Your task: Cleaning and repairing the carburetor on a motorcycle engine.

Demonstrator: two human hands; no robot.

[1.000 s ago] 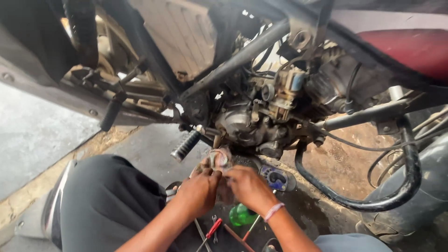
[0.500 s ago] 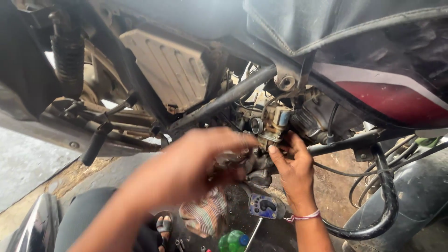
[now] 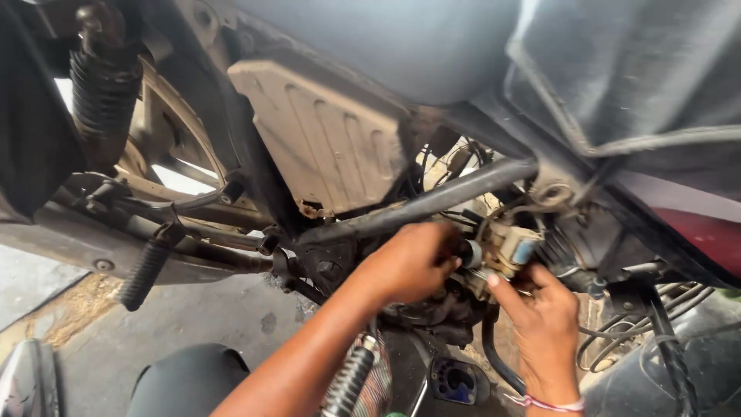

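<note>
Carburetor point(image 3: 505, 251) seemingly between both hands' fingers point(image 3: 502, 289)

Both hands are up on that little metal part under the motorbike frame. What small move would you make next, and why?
Probably steady the carburettor with the right hand while the left hand works at its side. Both hands already touch it, and hoses and cables crowd close around it.

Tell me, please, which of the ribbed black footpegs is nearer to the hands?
The lower footpeg, beside the left forearm at the bottom edge; the other footpeg hangs far left, well away from both hands.
</note>
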